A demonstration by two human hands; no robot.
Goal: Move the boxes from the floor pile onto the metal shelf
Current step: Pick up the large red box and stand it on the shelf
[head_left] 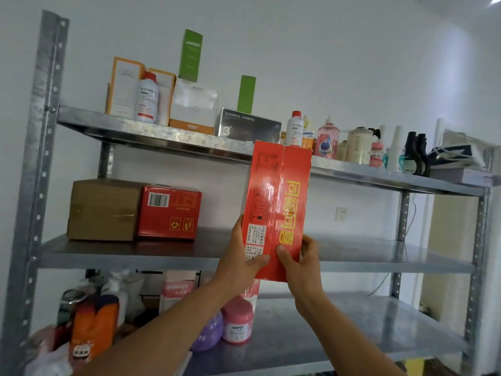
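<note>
Both grips are closed on the lower end of the tall red cardboard box (276, 210), left hand (238, 263) and right hand (301, 267), held upright at frame centre before the grey metal shelf (379, 253); placing is in hand, and next it likely needs setting on the bare middle tier beside the smaller red box (169, 211).

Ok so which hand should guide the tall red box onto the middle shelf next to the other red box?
Probably the left hand. It grips the tall red box on the side facing the small red box, so it can steer that way. The right hand only steadies the lower corner.
</note>
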